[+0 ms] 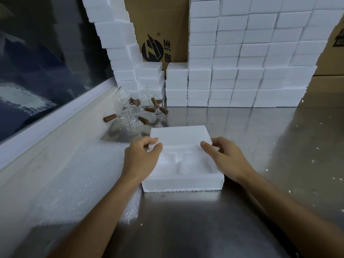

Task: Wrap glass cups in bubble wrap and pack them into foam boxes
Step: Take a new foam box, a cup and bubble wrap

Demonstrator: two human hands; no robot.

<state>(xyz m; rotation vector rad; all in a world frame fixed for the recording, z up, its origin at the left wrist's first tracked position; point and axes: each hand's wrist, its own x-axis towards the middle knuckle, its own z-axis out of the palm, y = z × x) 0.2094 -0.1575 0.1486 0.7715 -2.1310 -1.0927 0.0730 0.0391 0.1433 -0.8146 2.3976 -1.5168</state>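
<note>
In the middle of the frame a white foam box (pixel 183 180) sits on a shiny metal surface (pixel 186 220). Its lid (pixel 179 135) lies over the far half of the box, leaving the near half open, where moulded hollows in the foam show. What lies in the hollows is white on white and too faint to make out.

The left hand (pixel 142 158) comes in from the lower left and takes the left near corner of the lid, fingers curled over the edge and thumb under it, so its grip is closed on the lid. The right hand (pixel 226 158) comes in from the lower right; its thumb lies on top of the lid's right near corner and its fingers curl around the lid's right side, so that grip holds the lid as well.

A sheet of bubble wrap (pixel 81 175) spreads over the surface to the left of the box, reaching under the left forearm toward the lower middle of the frame.

Above and left of the box, a cluster of clear glass cups (pixel 133 114) with brown wooden handles stands near the wall ledge, well apart from the hands.

Across the top of the frame, stacked foam boxes (pixel 242 71) form a white wall, with a brown cardboard carton (pixel 158 34) bearing a dark logo showing through a gap in the stacks. Small white foam crumbs (pixel 314 161) dot the surface at the right.
</note>
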